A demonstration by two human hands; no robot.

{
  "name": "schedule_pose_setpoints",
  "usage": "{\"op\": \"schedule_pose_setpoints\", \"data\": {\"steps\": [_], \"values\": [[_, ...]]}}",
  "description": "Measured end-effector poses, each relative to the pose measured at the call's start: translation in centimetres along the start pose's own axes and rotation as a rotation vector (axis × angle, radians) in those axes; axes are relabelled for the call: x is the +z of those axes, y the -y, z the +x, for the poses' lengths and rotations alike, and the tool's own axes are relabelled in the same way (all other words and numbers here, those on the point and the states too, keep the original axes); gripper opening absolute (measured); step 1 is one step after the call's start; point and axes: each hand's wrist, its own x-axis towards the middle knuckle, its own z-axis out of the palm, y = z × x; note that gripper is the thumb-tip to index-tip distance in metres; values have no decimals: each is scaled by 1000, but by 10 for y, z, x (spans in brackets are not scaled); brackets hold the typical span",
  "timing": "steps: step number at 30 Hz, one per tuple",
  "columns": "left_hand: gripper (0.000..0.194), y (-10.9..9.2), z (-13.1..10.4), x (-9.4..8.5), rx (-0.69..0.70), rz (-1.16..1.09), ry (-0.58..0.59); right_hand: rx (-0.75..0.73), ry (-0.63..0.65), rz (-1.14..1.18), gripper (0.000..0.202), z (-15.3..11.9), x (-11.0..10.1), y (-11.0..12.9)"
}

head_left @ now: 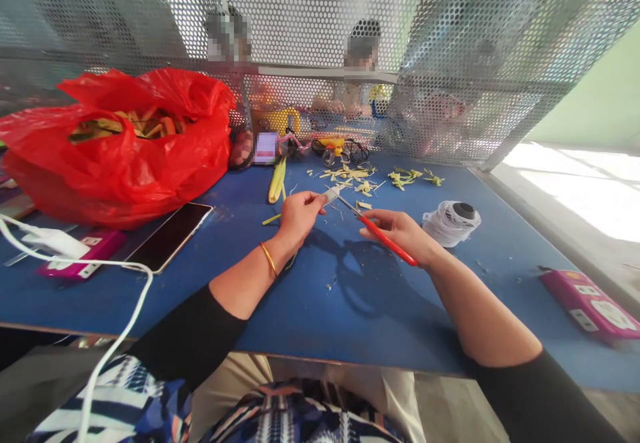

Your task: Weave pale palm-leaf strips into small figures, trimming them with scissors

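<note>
My left hand (301,216) is closed in a pinch over the middle of the table, holding a small pale piece (332,194) that looks like plant husk. A thin green strip (271,220) shows beside and below this hand. My right hand (393,228) grips scissors with red handles (395,243), their blades (349,204) pointing at the pale piece; whether they touch it is hard to tell. Cut husk scraps (350,175) lie just beyond both hands. To the left of them rests a yellow-green husk bundle (277,182). A spool of white thread (451,223) stands right of my right hand.
A red plastic bag (200,143) of dried strips fills the left side, with a phone (173,236), a magenta box (83,253) and a white cable (145,296) near it. Another magenta box (593,303) sits right. A perforated metal screen (310,23) bounds the back; people sit behind it.
</note>
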Motion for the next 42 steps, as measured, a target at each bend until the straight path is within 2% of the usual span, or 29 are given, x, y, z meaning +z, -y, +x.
{"op": "schedule_pose_setpoints", "data": {"steps": [8, 16, 18, 21, 24, 26, 28, 31, 33, 34, 37, 39, 42], "values": [[29, 8, 4, 0, 13, -6, 23, 20, -4, 10, 53, 1, 0, -4], [26, 6, 5, -1, -41, -41, 19, 17, -44, -91, 61, 0, -1, -2], [24, 2, 2, -1, -79, -66, 41, 9, -117, -245, 60, 1, -1, -3], [20, -4, -2, -2, -107, -111, 94, 46, -223, -718, 48, 3, 1, -6], [16, -8, -7, -1, -83, -96, 146, 115, -132, -1106, 39, 1, 4, -5], [16, -10, -9, -1, -46, -54, 173, 106, -48, -1190, 37, -3, 5, -2], [17, -10, -12, 0, 4, -10, 206, 79, -27, -1215, 35, -7, 5, 2], [18, -10, -16, 1, 94, 101, 283, 18, -179, -1084, 35, -12, 4, 7], [17, -10, -19, 2, 149, 177, 344, -98, -292, -795, 32, -11, 6, 7], [17, -9, -20, 2, 169, 197, 374, -163, -300, -625, 32, -10, 8, 5], [16, -7, -23, 4, 190, 192, 463, -250, -165, -290, 27, -6, 14, -1], [17, -6, -21, 4, 189, 181, 504, -232, -106, -213, 22, -4, 16, -4], [17, -5, -15, 0, 170, 169, 553, -158, -99, -118, 26, -2, 13, -7]]}}
